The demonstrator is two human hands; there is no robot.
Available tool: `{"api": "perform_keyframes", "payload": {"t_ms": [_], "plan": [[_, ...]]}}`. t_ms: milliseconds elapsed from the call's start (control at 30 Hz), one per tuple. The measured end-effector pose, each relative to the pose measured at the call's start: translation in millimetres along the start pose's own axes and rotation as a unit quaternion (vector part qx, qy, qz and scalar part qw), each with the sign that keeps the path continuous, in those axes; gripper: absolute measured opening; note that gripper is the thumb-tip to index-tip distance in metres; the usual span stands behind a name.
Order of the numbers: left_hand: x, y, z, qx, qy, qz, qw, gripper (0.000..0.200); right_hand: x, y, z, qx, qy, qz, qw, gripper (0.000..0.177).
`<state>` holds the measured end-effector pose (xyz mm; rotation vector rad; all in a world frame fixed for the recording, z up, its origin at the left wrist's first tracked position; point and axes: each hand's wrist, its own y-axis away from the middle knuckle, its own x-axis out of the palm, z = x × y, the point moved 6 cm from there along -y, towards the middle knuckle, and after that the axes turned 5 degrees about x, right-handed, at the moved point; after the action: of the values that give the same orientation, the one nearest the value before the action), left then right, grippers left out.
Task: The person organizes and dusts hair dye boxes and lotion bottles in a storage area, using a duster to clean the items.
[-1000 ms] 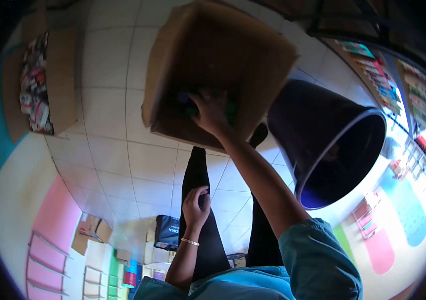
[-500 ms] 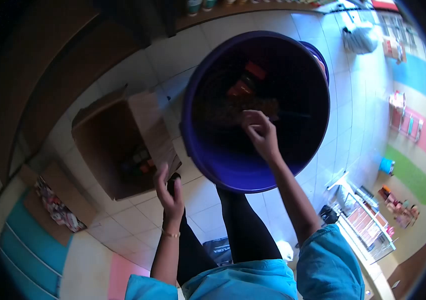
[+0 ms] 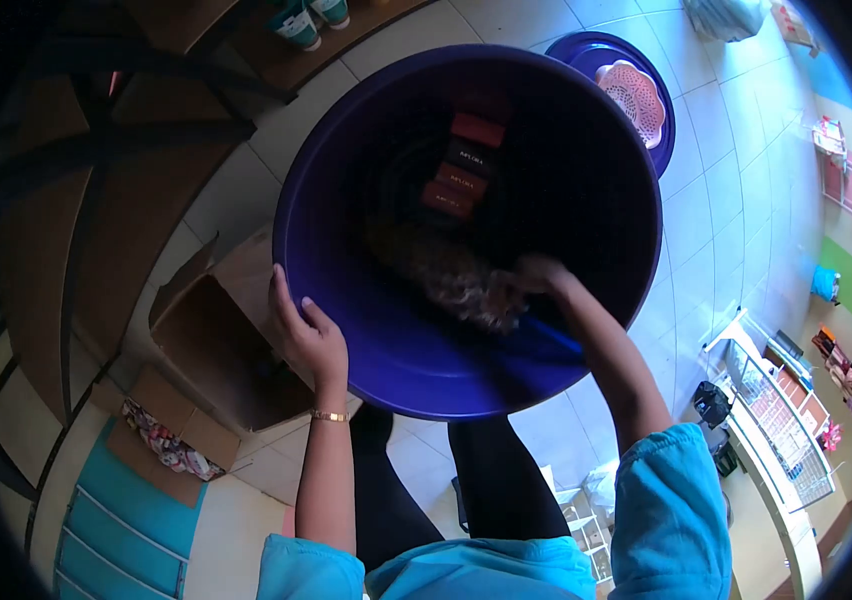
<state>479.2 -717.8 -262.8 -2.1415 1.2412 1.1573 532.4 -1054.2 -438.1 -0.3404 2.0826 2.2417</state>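
A large, deep purple tub [image 3: 396, 385] stands in front of me, its mouth facing up at me. My left hand [image 3: 314, 340] is on its left rim, thumb toward the inside and fingers along the outer edge. Inside the tub, my right hand [image 3: 546, 275] is blurred, its fingers closed at the right end of a shaggy brownish-white bundle [image 3: 456, 280]. What kind of thing the bundle is, I cannot make out. Several small red and dark boxes [image 3: 461, 180] lie in a row deeper in the tub, beyond the bundle.
An open cardboard box [image 3: 216, 340] stands left of the tub, partly covered by it. Behind the tub's right side lies a purple lid [image 3: 586, 45] with a pink perforated basket [image 3: 634, 100]. Brown shelving [image 3: 156, 170] is at the left; a white rack [image 3: 776, 410] stands right.
My left hand has moved from beside the cardboard box onto the tub's rim. The tub appears nearer and further left. My right hand and the shaggy bundle have moved lower in the tub.
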Motion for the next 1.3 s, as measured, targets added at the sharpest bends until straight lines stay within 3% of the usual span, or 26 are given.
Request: {"api": "perform_keyframes", "payload": {"t_ms": [67,133,200,267,367,467,667,767,967,1067,1167,1300], "plan": [[-1,1,-1,0.013,-0.009,-0.002,1.000,0.053,-1,-14,7,-0.044,-0.027,-0.139,0.989,0.065],[2,2,1,0.014,0.006,-0.004,1.000,0.053,-36,-5,30,-0.111,-0.066,-0.420,0.898,0.089],[0,5,-4,0.035,0.000,-0.006,0.999,0.053,-58,-23,58,-0.016,0.017,-0.391,0.920,0.099],[7,1,-3,0.060,-0.013,-0.012,0.998,0.053,-71,-65,73,-0.028,0.025,-0.486,0.873,0.102],[10,6,-1,0.093,-0.100,0.033,0.990,0.048,-86,-92,81,-0.029,-0.031,-0.452,0.891,0.098],[11,4,-3,0.094,-0.118,0.020,0.988,0.039,-78,-107,86,-0.009,0.013,-0.419,0.908,0.092],[11,3,-3,0.071,-0.051,0.022,0.996,0.030,-77,-107,93,0.020,0.076,-0.433,0.898,0.078],[13,5,0,0.064,-0.056,0.027,0.996,0.028,-66,-107,98,-0.032,0.159,-0.531,0.832,0.072],[11,1,-3,0.088,-0.101,0.018,0.991,0.027,-37,-106,84,-0.118,-0.091,-0.527,0.836,0.078],[11,-1,-4,0.091,-0.098,0.014,0.991,0.029,-42,-107,94,0.003,-0.044,-0.483,0.875,0.080],[10,0,-5,0.090,-0.107,0.017,0.990,0.031,-59,-117,89,-0.083,-0.100,-0.497,0.858,0.083],[11,3,-7,0.077,-0.112,0.004,0.991,0.033,-74,-51,102,-0.133,-0.139,-0.480,0.856,0.087]]}}
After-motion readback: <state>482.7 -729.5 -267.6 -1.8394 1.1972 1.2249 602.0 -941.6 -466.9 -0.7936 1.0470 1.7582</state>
